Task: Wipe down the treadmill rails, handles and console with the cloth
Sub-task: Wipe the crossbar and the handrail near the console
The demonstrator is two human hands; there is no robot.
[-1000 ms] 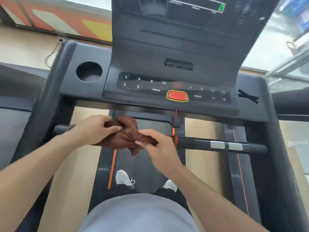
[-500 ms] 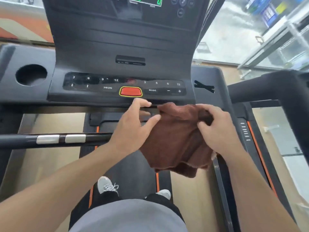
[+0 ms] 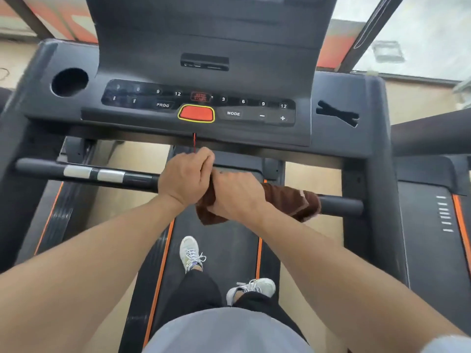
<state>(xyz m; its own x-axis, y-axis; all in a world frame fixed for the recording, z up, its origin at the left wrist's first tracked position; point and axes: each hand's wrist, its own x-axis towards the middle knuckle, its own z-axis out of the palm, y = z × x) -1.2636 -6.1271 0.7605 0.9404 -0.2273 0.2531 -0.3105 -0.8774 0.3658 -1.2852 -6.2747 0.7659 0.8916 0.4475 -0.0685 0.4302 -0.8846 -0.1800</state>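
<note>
A brown cloth [image 3: 293, 201] is wrapped over the right half of the treadmill's black front handlebar [image 3: 84, 173]. My right hand [image 3: 235, 197] presses down on the cloth, gripping it around the bar. My left hand [image 3: 186, 178] is a closed fist at the bar's middle, tight against the cloth's left end. A thin red safety cord [image 3: 194, 141] runs down into that fist. The console [image 3: 254, 72] with its button panel and red stop button [image 3: 196, 113] lies just beyond both hands. The bar's bare right tip [image 3: 341, 206] pokes out past the cloth.
A round cup holder [image 3: 69, 82] sits at the console's left and a cross-shaped slot [image 3: 337, 115] at its right. My feet in white shoes stand on the black belt [image 3: 224, 240]. Dark uprights [image 3: 377, 179] flank the bar. Another machine's deck [image 3: 430, 225] lies to the right.
Both hands came down from in front of the console edge to the handlebar. The cloth, held loosely spread before, now lies wrapped on the bar's right half. The camera view swung back to the left.
</note>
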